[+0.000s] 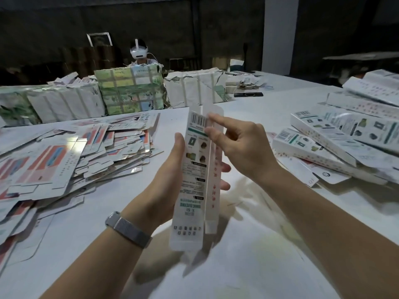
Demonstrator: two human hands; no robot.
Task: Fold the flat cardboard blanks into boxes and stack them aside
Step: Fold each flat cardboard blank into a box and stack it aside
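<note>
Gripping a long white box (195, 180) (barcode uppermost), left hand (170, 175) wrapped round it, right hand (239, 145) fingers loose.

There is just one view, from a camera on the person's head. It looks forward and down, close over the left hand (170, 169) and right hand (239, 147). Past the hands it sees far across the big white table (248, 266) (all the way to the dark back wall (172, 29)).

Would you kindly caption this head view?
Left hand holds a half-formed box; right hand touches its top.
</note>
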